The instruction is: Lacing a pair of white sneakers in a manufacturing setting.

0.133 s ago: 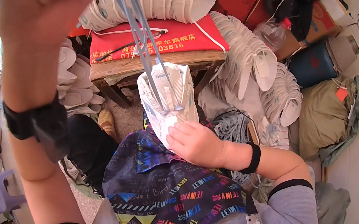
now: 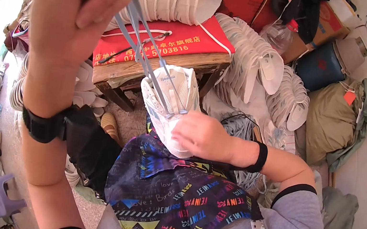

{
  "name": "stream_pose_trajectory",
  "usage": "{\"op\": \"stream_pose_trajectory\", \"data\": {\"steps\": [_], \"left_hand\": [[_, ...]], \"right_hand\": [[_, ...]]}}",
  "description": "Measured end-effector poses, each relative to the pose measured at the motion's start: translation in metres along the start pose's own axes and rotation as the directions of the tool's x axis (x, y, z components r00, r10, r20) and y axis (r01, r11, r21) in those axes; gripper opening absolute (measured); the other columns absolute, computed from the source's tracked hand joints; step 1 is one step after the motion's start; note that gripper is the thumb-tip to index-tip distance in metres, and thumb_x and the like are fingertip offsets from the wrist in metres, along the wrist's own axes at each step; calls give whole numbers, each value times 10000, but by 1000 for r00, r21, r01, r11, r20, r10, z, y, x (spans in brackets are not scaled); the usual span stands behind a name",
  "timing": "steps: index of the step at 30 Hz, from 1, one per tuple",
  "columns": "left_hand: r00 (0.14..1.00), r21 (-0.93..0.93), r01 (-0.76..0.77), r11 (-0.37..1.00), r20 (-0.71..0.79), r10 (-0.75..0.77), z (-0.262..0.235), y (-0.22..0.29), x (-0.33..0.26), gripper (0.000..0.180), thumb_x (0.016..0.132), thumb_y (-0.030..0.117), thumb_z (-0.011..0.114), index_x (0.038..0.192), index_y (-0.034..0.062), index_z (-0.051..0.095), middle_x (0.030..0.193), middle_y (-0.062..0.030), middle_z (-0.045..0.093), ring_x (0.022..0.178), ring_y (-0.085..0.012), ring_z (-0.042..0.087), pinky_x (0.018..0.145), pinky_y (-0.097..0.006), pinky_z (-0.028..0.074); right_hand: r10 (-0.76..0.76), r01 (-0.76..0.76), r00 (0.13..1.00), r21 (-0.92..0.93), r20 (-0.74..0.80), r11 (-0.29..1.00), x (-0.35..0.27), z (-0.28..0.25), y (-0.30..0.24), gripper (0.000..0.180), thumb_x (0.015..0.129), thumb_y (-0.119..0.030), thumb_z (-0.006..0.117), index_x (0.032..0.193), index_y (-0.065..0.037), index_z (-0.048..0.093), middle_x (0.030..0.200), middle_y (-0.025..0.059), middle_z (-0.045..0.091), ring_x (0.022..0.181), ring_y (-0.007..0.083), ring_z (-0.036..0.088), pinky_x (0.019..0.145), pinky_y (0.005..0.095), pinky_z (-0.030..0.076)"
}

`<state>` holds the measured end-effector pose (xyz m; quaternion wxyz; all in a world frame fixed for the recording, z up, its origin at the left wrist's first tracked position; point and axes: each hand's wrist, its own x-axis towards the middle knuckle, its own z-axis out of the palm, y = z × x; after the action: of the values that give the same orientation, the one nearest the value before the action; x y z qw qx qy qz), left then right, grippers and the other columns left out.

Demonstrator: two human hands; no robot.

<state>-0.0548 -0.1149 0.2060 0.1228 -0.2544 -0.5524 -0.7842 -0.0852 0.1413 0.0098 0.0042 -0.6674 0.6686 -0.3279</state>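
The left hand point(image 2: 78, 4), raised high, has its grip closed with bent fingers around the upper part of the grey laces point(image 2: 155, 84), which run tight down to the white shoe point(image 2: 161, 121). The right hand point(image 2: 208, 138) has its fingers curled against the front of this shoe, but I cannot tell how firmly they close. The shoe is tilted between the patterned apron point(image 2: 178, 201) and the wooden counter point(image 2: 120, 71).

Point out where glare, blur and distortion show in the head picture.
Head view: white glare washes out the far left edge; the bare right hand looks slightly blurred; the yellow-printed red cloth looks fairly sharp; fisheye distortion bends lines near the black rim.
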Motion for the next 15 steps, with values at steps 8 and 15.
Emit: {"op": "stream_pose_trajectory", "data": {"steps": [8, 15], "left_hand": [[988, -21, 52, 998, -147, -55, -6, -15, -11, 330, 1065, 216, 327, 837, 67, 513, 601, 39, 341, 386, -49, 270, 444, -209, 284], [976, -89, 114, 990, -176, -128, -2, -30, -17, 338, 1060, 240, 332, 840, 71, 524, 617, 43, 366, 391, -46, 290, 453, -210, 298]], "right_hand": [[209, -210, 977, -22, -44, 978, 23, 5, 17, 175, 799, -59, 629, 957, -42, 557, 885, 108, 588, 829, 297, 620, 693, 384, 507], [202, -103, 967, -483, 157, 869, 37, 22, 9, 154, 801, -72, 568, 929, -9, 509, 819, 115, 543, 605, 251, 626, 474, 344, 500]]}}
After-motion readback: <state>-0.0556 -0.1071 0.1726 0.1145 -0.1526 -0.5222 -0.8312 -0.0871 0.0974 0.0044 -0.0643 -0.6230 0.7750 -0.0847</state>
